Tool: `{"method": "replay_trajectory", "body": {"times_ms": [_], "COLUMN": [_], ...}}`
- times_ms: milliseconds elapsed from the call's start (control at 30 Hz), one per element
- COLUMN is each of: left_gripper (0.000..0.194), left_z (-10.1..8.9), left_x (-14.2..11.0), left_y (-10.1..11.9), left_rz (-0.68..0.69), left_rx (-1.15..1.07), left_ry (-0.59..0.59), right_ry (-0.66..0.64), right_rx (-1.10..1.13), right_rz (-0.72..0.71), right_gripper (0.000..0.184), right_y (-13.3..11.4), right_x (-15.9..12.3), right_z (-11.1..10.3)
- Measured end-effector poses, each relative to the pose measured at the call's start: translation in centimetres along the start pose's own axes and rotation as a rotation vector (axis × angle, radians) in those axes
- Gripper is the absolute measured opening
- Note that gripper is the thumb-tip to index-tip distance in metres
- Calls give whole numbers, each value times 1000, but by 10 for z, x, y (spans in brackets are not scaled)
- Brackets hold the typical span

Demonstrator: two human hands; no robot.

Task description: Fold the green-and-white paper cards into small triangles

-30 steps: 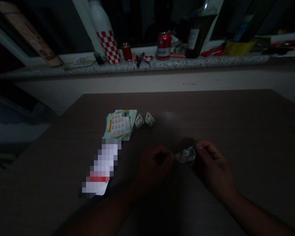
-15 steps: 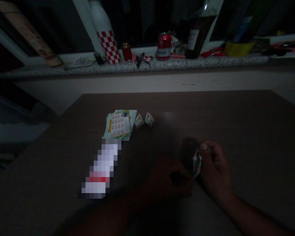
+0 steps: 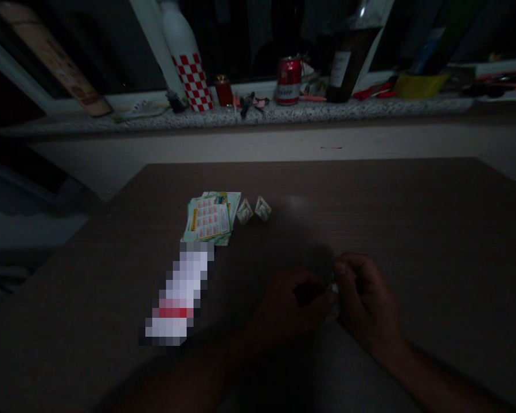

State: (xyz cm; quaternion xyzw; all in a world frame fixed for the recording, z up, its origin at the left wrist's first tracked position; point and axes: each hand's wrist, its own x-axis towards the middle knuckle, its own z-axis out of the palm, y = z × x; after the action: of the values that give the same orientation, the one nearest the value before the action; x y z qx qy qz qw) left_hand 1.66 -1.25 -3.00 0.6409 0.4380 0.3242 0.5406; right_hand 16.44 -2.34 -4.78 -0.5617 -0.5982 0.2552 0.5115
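Between my two hands is a small piece of folded printed paper [image 3: 333,288], largely hidden by fingers. My right hand [image 3: 365,304] pinches it from the right, thumb against bent fingers. From the left, the thumb and forefinger of my left hand [image 3: 296,301] close on its near side. Beyond them, two small folded paper shapes [image 3: 245,212] stand side by side on the table. A stack of printed calendar-like paper slips [image 3: 210,219] lies left of these shapes. The scene is dim, so the folds in the held paper are hard to make out.
The brown wooden table [image 3: 391,206] meets a wall below a speckled stone windowsill [image 3: 309,112]. On the sill stand a red-and-white checkered bottle [image 3: 192,80], a red can [image 3: 288,81] and a dark bottle [image 3: 348,66]. A pixelated white object [image 3: 178,292] lies near the slips.
My left hand has come up and taken hold of the folded paper. My right hand has shifted slightly left with it, and the paper is now more covered by fingers.
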Motion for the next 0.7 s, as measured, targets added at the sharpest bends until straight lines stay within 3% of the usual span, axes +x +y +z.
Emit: {"method": "replay_trajectory", "body": {"times_ms": [100,233,400,700], "left_gripper": [17,16,18,23], "left_z": [-2,-8,-16,-12], "left_x": [0,2,7,6], "left_y": [-1,-2,-4,0], "left_rz": [-20,-81,-128,-215], "left_rx": [-92,-311,-483,-600], "left_ry": [-1,47,80,14], "right_ry": [-35,-239,-496,-563], "right_rx": [133,459,468,412], "right_rz": [100,270,209,138], "right_gripper": [16,21,35,35], "right_y": [2,6,8,7], "right_x": [0,0,1,0], "right_z": [0,-4,-10,-14]}}
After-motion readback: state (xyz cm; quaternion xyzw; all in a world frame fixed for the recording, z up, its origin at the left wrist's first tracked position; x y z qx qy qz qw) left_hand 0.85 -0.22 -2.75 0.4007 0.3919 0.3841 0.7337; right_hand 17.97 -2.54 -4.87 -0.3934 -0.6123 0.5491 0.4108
